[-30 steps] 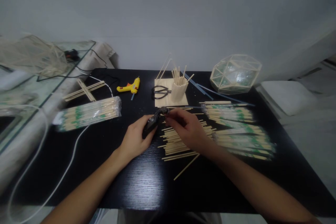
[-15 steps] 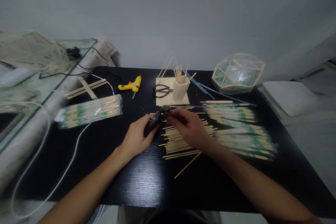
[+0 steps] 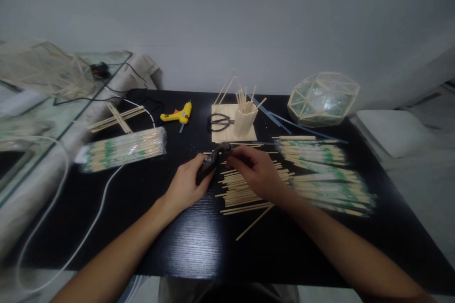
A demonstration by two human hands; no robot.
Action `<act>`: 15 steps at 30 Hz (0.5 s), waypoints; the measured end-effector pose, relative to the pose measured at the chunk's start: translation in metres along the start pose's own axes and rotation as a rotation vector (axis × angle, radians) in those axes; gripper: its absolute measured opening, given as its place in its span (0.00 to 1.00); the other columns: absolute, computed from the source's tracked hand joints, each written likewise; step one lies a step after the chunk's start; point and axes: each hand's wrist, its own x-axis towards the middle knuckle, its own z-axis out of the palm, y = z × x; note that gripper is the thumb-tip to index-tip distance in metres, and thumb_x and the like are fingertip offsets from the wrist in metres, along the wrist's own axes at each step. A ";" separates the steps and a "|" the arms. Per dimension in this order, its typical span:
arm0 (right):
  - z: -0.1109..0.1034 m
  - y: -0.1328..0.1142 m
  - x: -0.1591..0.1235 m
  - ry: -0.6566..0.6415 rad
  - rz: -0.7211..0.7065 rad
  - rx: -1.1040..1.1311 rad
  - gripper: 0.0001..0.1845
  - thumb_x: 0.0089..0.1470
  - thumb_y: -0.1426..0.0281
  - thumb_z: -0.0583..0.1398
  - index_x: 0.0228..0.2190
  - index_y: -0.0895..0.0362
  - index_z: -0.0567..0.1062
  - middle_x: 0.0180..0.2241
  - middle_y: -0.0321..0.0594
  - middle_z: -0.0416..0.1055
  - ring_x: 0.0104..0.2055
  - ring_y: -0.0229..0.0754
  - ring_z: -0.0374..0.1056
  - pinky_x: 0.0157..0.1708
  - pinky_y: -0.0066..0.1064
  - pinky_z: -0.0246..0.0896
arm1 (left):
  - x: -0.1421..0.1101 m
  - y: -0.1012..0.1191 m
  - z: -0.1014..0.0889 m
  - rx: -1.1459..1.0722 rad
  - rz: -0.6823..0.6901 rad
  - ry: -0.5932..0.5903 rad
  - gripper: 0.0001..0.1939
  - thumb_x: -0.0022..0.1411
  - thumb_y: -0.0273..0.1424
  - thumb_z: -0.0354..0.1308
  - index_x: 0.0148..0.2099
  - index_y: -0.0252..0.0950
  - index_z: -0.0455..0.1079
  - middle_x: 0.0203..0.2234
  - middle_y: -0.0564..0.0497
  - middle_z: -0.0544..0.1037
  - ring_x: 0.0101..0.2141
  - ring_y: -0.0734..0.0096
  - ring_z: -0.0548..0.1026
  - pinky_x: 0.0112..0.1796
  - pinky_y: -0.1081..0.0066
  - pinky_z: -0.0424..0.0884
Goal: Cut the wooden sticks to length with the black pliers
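Observation:
My left hand point(image 3: 186, 183) is wrapped round a black hand tool point(image 3: 208, 164) with a curved head; its exact kind is hard to make out. My right hand point(image 3: 258, 170) is closed in a pinch close to the tool's head, and its fingertips hide whatever lies between them. Under and beside my right hand lies a loose pile of thin wooden sticks point(image 3: 241, 194). One single stick point(image 3: 254, 222) slants away from the pile toward the table's front.
Behind my hands, a wooden board point(image 3: 217, 136) bears black scissors point(image 3: 219, 129) and a stick-walled cup point(image 3: 244, 124) of sticks. A yellow glue gun point(image 3: 179, 114) and a bagged stick pack point(image 3: 124, 149) lie left. More packs point(image 3: 327, 187) and a geometric frame point(image 3: 323, 99) stand right.
Hardly anything differs. The black tool and my hands stay nearly in place, with only a very slight shift of the fingers and tool.

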 end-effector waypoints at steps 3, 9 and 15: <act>0.000 -0.001 0.000 0.003 -0.008 0.013 0.05 0.60 0.70 0.62 0.36 0.56 0.79 0.32 0.37 0.80 0.34 0.41 0.75 0.38 0.32 0.69 | -0.001 0.000 0.000 -0.003 -0.012 -0.010 0.02 0.67 0.29 0.54 0.42 0.37 0.67 0.29 0.54 0.74 0.28 0.72 0.71 0.32 0.73 0.66; 0.000 -0.002 0.000 0.002 -0.004 -0.002 0.05 0.61 0.69 0.62 0.36 0.56 0.79 0.30 0.37 0.79 0.33 0.41 0.75 0.37 0.32 0.69 | 0.000 0.002 0.001 -0.018 -0.030 -0.031 0.01 0.67 0.28 0.53 0.40 0.38 0.65 0.27 0.55 0.72 0.27 0.73 0.70 0.31 0.73 0.64; 0.000 -0.001 -0.001 0.004 -0.017 -0.014 0.04 0.61 0.70 0.62 0.36 0.56 0.78 0.29 0.37 0.79 0.32 0.40 0.75 0.36 0.32 0.68 | 0.000 0.004 0.000 -0.002 -0.050 -0.048 0.02 0.65 0.27 0.53 0.38 0.38 0.63 0.25 0.56 0.70 0.25 0.72 0.69 0.30 0.73 0.63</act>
